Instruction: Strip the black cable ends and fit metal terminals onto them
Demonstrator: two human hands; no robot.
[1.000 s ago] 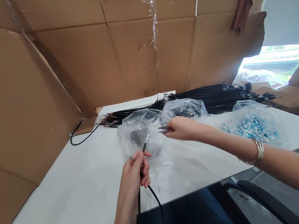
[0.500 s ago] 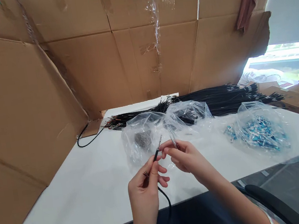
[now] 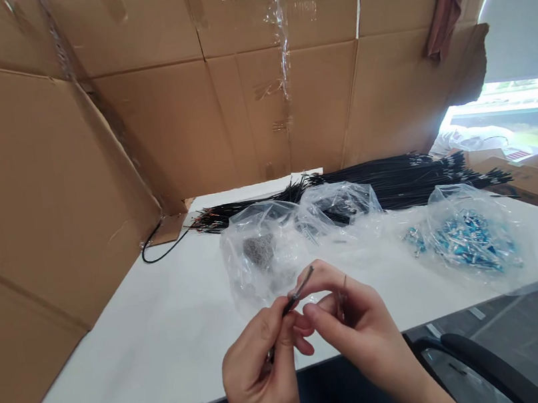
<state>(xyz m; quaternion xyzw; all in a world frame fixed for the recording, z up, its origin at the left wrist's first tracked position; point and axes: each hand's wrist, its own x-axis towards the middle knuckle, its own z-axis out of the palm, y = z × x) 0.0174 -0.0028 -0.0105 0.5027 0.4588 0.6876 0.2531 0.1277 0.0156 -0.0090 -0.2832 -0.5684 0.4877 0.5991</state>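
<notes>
— Two hands have drawn together near the table [image 3: 160, 352] edge. A second ago the right hand [image 3: 355, 323] was out at the clear bags [image 3: 298, 231]; now it's back beside the left.

— So it fetched something?

— Seemingly a small metal piece [image 3: 340, 298], pinched in its fingers, too tiny to tell exactly.

— And the left hand [image 3: 261, 371]?

— Closed around a thin black wire [image 3: 298, 289], its bare tip poking up between both thumbs. Right fingertips touch that tip.

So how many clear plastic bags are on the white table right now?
3. One bag with grey bits lies just beyond the hands, a second bag sits right of it against the black wires, and the bag of blue parts is far right. Others may be hidden.
</notes>
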